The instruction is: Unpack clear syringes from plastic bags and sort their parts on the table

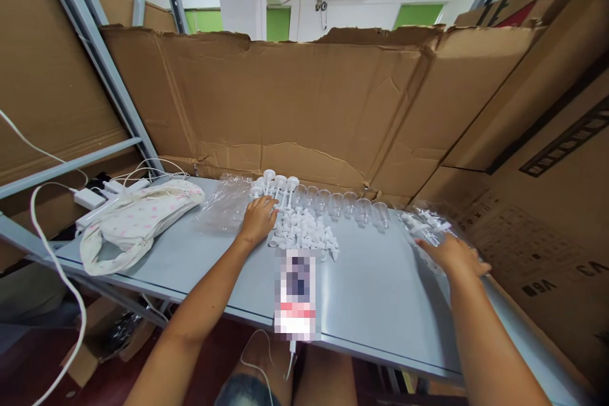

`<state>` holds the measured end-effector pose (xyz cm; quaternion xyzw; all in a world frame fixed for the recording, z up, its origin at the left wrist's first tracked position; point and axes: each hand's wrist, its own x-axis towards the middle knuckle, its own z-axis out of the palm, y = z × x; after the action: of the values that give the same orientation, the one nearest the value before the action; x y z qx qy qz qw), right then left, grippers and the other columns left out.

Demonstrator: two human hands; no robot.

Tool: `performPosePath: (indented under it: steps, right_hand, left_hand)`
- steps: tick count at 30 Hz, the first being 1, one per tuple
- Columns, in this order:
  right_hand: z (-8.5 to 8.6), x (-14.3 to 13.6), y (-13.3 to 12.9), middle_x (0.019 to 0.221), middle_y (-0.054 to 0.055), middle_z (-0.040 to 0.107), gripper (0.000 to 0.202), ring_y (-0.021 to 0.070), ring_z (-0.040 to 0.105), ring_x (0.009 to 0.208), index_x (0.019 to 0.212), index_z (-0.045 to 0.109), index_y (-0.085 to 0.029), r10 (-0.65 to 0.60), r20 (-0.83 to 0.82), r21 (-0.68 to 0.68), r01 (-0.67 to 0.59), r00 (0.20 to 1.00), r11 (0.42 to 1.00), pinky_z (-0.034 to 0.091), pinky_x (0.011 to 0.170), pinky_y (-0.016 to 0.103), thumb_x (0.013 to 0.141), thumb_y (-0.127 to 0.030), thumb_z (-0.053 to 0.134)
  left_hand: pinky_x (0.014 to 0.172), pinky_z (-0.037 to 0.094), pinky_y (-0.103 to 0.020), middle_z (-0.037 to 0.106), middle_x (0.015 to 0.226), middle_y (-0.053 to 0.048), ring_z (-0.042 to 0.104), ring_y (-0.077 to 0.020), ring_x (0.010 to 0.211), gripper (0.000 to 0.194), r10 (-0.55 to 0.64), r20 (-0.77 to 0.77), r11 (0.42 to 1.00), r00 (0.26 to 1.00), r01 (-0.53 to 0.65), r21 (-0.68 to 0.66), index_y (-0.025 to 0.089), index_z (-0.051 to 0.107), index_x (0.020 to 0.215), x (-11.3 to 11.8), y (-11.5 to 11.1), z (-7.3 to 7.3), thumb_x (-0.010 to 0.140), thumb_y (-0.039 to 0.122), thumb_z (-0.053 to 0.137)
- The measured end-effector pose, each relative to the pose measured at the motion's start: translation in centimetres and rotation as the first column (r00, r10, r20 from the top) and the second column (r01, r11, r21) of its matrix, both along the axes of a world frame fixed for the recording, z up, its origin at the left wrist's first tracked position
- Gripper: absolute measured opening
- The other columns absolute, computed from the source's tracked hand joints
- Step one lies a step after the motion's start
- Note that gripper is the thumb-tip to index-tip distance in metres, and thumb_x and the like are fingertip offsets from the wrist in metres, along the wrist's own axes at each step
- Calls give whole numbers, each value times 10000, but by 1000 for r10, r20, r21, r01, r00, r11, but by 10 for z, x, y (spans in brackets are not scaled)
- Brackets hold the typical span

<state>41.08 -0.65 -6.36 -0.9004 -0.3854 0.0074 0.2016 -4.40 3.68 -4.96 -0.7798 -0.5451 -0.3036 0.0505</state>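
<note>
Resting at the middle of the frame, the left hand (259,219) lies with fingers curled loosely over a pile of small white plastic parts (304,235) on the grey bench (375,292). At right, the right hand (451,254) lies flat, fingers spread, on a clear plastic bag (425,225). Clear cups (342,203) line up behind the pile.

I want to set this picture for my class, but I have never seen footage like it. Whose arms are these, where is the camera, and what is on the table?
The camera sits on a person's head, looking down at their own bare arms. The left hand rests on a pile of small white plastic parts; the right hand lies flat by a clear bag of parts. Neither visibly grips anything. On the grey table are also a row of clear ribbed cups, a cloth pouch and a blurred phone. Cardboard walls surround it.
</note>
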Motion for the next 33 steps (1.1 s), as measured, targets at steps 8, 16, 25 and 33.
performPosePath:
  steps: [8,16,25,33]
  right_hand:
    - [-20,14,-3,1002,245,660,227,471,548,1020,798,713,-219,-31,58,293,12,998,956,293,770,671,655,-376,634]
    - [-20,-1,-11,1264,114,604,308,292,526,1131,1040,684,-232,-68,245,327,-17,967,945,326,847,435,864,-286,437]
    - [-3,-11,-10,826,164,688,366,291,605,804,1067,694,-169,-173,49,374,142,984,917,350,666,369,854,-339,449]
    - [26,-35,-7,959,132,719,377,263,647,851,1041,707,-150,-81,-29,679,79,996,730,446,734,325,827,-286,428]
  left_hand:
    - [934,397,-406,588,1207,-88,514,-253,1126,275,-17,-7,1000,1000,17,-3,209,609,1115,1,-1,0,882,253,469]
    - [936,402,-397,590,1199,-84,519,-245,1118,275,-27,-9,999,1000,27,18,210,611,1110,-1,0,0,879,250,468]
    - [937,405,-383,600,1173,-69,529,-231,1091,261,-45,11,999,999,45,27,219,617,1091,-1,0,0,879,249,468]
    - [974,392,-388,612,1151,-67,531,-220,1095,248,-109,152,994,982,111,-7,212,625,1067,2,-3,7,870,243,477]
